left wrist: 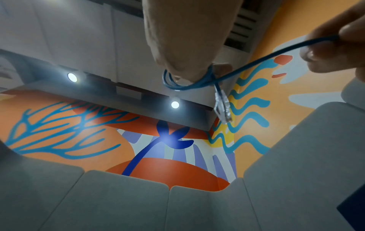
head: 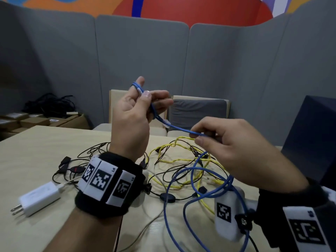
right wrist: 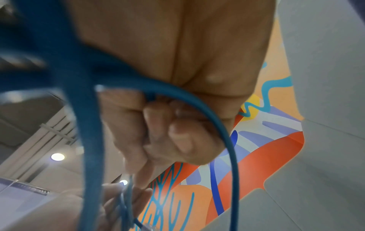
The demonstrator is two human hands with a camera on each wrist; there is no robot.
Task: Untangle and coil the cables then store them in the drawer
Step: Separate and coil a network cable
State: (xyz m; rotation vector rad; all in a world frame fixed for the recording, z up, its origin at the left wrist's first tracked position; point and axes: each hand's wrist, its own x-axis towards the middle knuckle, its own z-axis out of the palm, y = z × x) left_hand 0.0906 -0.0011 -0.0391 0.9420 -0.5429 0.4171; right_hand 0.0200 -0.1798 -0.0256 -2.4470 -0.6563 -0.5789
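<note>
A blue network cable (head: 179, 127) runs from my left hand (head: 140, 106) to my right hand (head: 218, 139), both raised above the table. The left hand has the cable wound around a raised finger and pinches it with the thumb; in the left wrist view the blue cable (left wrist: 183, 84) loops round that finger, its clear plug (left wrist: 223, 107) dangling. My right hand pinches the cable between thumb and forefinger. The rest of the blue cable (right wrist: 227, 132) hangs in loops over the right wrist down to the table. A yellow cable (head: 174, 159) lies tangled with thin black cables (head: 98, 150).
A white power adapter (head: 39, 198) with prongs lies at the table's front left. A black inline puck (head: 167, 197) sits among the wires. A dark blue box (head: 312, 142) stands at the right. Chairs (head: 198, 110) and grey partitions stand behind the wooden table (head: 36, 142).
</note>
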